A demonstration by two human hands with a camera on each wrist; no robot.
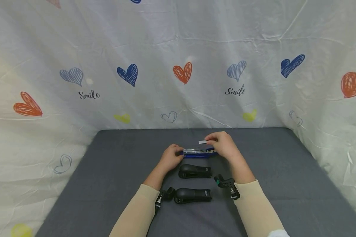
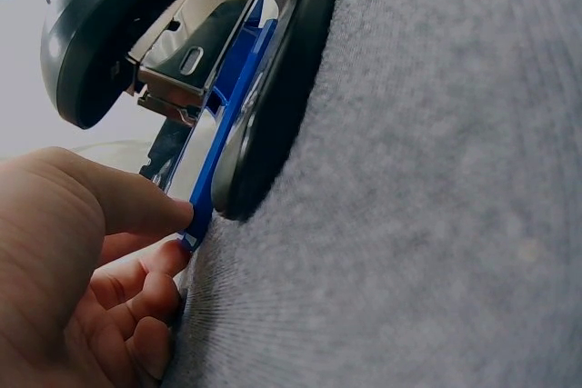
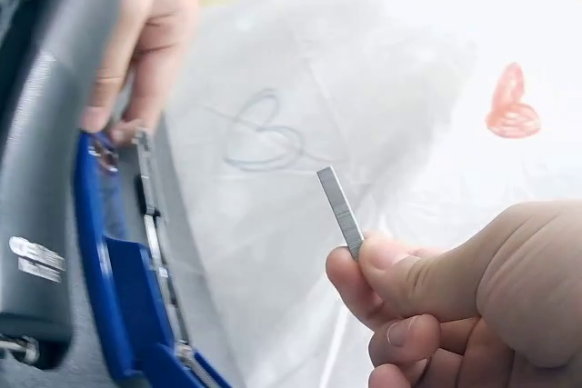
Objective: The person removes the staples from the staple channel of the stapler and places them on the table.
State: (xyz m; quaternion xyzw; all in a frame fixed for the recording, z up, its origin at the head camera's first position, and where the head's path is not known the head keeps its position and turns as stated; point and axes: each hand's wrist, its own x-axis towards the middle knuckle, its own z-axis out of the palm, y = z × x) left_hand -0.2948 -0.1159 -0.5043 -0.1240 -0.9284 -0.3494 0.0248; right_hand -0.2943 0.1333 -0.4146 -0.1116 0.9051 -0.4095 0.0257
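Observation:
A blue stapler (image 1: 195, 156) lies opened out on the grey table, its metal staple channel showing. My left hand (image 1: 170, 157) grips its left end; in the left wrist view the thumb and fingers pinch the tip of the blue base (image 2: 216, 147). Above and behind the stapler's right part, my right hand (image 1: 225, 144) pinches a short strip of staples (image 3: 340, 211) between thumb and fingertips. The strip points left, apart from the stapler. The right hand's remaining fingers are curled.
Two black staplers, a nearer one (image 1: 192, 195) and a farther one (image 1: 194, 171), lie between my forearms. Wrist cameras (image 1: 227, 185) hang close beside them. A pale curtain printed with hearts rises behind the dark grey tabletop (image 1: 121, 171).

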